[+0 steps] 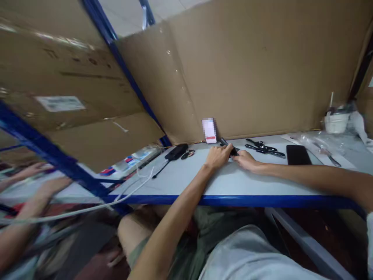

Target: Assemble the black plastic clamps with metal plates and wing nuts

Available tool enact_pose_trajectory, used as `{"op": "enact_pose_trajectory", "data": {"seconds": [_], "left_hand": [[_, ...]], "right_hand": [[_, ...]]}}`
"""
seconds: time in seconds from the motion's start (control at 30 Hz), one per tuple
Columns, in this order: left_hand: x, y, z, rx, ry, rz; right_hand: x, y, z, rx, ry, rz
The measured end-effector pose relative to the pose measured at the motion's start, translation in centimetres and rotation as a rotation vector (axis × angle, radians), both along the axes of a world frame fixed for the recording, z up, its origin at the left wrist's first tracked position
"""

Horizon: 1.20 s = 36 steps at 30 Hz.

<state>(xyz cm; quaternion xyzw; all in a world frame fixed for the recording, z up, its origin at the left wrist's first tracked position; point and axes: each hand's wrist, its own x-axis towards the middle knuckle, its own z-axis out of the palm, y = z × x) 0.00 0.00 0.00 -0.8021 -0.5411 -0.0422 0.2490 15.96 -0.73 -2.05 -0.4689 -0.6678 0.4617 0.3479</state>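
Both of my hands meet over the table near the cardboard wall. My left hand [218, 156] has its fingers closed on a black elongated object [224, 142], whose end sticks out beyond the fingers. Its exact kind is partly hidden by my fingers. From the other side my right hand [247, 161] pinches the same dark object. Just behind them a phone with a lit screen [209, 131] leans upright against the cardboard. To the right lie black watch-like straps [265, 151], apart from my hands.
A dark phone [298, 155] lies further right, near clear plastic wrapping [323, 144] and a white cup [336, 121]. On the left are a black case with a cable [176, 152], small round items [188, 154] and a white cord [134, 191]. A co-worker's arms [43, 194] show beyond the blue post.
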Motion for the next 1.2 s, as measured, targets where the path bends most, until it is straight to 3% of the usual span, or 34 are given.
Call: {"op": "enact_pose_trajectory", "data": {"seconds": [0.37, 0.53, 0.73, 1.0, 1.2], "left_hand": [[0.09, 0.49, -0.02, -0.011, -0.111, 0.047], [-0.01, 0.32, -0.15, -0.061, -0.064, -0.008], [0.11, 0.11, -0.33, -0.029, -0.031, -0.059], [0.30, 0.02, -0.06, 0.018, -0.077, 0.028], [0.82, 0.15, 0.00, 0.005, -0.164, 0.088]], "right_hand": [[0.26, -0.16, 0.04, -0.027, 0.081, -0.008], [0.39, -0.13, -0.02, -0.030, 0.158, -0.024], [0.19, 0.09, -0.06, -0.025, 0.097, -0.003], [0.08, 0.18, 0.03, 0.002, -0.030, 0.011], [0.12, 0.25, -0.14, -0.004, 0.000, 0.004]]}}
